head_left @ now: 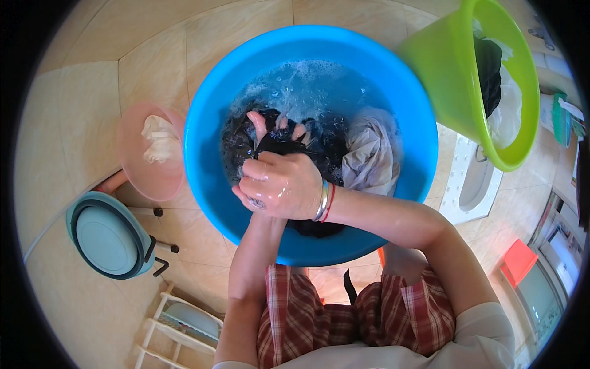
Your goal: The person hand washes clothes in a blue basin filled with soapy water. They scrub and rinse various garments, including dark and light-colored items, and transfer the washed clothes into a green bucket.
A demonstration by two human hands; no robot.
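In a large blue basin (206, 111) of sudsy water, both hands work on a wet black garment (322, 147). My left hand (258, 125) is under and in the cloth, its thumb and a few fingertips curling up around it. Most of that hand is hidden by the garment and by the other hand. My right hand (283, 186) is a closed fist over the left wrist, pressed on the near side of the black cloth; it wears a ring, a silver bangle and a red string. Beside it a bunched pale garment (372, 150) lies partly in the water.
A green bucket (442, 74) with black and white clothes tilts at the upper right, near a white squat toilet (470, 184). To the left are a pink basin (138, 169) with a cream cloth, a folded teal basin (107, 237) and a white rack (178, 329).
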